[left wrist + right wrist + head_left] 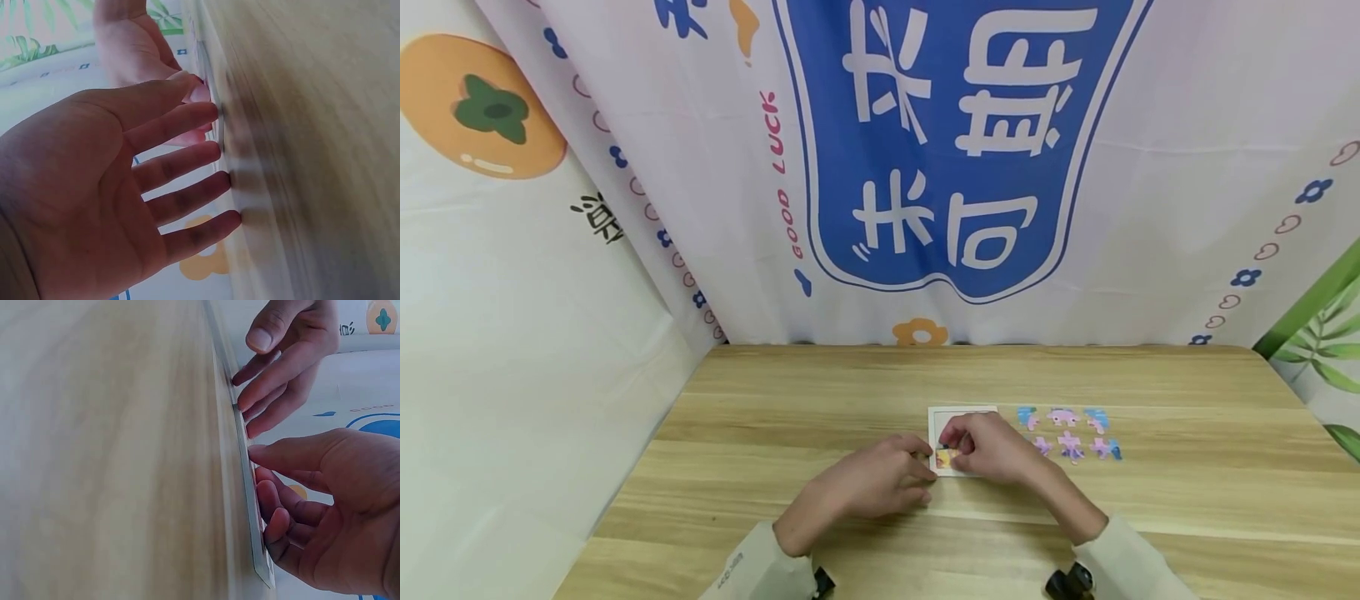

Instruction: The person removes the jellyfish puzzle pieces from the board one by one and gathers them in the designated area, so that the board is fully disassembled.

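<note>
A small white-framed puzzle board (934, 417) lies on the wooden table, its right part covered by my right hand (992, 446). Thumb and bent fingers of that hand pinch a yellowish puzzle piece (946, 458) at the board's lower left. In the right wrist view, the thumb and curled fingertips of the right hand (325, 494) come down at the board's face, and the piece itself is mostly hidden. My left hand (880, 475) stays at the board's left edge, fingertips against it. The left wrist view shows the left hand (112, 181) with fingers straight and spread, tips down at the tabletop.
Right of the board, several loose pink and blue puzzle pieces (1063, 417) lie in two rows on the wooden table (805, 392). A printed white and blue curtain (940, 208) hangs behind the table's far edge. Dark wrist devices (1070, 581) sit at both sleeves.
</note>
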`<state>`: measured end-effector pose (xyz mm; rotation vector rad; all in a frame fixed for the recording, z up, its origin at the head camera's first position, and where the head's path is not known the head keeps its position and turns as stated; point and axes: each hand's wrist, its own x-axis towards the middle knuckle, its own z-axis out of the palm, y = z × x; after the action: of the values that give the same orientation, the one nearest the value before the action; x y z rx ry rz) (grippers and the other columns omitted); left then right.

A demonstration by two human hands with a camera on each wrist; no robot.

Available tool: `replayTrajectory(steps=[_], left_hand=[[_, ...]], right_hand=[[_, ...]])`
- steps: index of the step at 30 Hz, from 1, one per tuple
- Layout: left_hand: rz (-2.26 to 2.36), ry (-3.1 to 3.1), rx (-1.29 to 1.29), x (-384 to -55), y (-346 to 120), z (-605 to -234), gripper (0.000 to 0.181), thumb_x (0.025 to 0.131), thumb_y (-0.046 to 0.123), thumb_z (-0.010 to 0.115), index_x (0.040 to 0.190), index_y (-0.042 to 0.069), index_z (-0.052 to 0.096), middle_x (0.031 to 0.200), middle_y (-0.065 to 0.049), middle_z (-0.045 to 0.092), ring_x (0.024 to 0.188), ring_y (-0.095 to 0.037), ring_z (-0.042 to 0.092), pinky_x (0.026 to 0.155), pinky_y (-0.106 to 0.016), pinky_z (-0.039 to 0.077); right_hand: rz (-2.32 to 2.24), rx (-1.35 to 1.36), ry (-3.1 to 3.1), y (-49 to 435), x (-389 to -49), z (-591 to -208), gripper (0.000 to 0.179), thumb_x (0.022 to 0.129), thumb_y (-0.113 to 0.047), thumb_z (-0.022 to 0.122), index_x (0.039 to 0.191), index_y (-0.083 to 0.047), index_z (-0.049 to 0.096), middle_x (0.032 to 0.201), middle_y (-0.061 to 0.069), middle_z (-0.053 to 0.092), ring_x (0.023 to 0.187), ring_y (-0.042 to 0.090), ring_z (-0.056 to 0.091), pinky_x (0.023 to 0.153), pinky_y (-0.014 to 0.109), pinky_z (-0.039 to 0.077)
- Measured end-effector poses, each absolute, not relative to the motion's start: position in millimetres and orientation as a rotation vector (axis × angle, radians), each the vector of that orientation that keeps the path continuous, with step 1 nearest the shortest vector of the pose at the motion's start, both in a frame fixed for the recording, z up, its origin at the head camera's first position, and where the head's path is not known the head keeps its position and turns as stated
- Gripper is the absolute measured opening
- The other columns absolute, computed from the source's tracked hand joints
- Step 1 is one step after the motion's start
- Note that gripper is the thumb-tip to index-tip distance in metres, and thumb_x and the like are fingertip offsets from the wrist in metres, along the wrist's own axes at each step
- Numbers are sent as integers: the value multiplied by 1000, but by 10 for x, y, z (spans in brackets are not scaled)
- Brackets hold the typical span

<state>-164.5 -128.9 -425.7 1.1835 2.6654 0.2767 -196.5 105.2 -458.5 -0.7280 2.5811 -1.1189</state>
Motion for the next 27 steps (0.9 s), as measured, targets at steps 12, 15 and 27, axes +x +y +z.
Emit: replayTrajectory(steps=[12,15,27], left_hand=[[383,2691,1138,-1665,-1252,-4321,20,102,26,76,116,16,85,138,-5,70,128,-17,67,107,-30,57],[380,2696,1137,-1666,-1248,-4320,19,102,27,76,116,16,85,138,-5,71,129,-18,67,108,-31,56],[339,2681,1165,-1676,-1245,-4317,24,104,28,73,122,16,82,138,-4,71,129,-15,66,108,-29,56]], right_hand=[[-1152,-761,2575,1059,-1964,-4600,22,88,6,78,104,-9,75,94,2,73,81,8,62,73,21,54],[-1175,-754,2569,1056,-1969,-4606,23,88,7,78,105,-8,74,90,2,71,80,9,62,72,21,53],[-1146,-718,2611,1033,-1942,-4601,31,89,5,80,119,-2,75,93,0,68,82,8,62,74,21,54]])
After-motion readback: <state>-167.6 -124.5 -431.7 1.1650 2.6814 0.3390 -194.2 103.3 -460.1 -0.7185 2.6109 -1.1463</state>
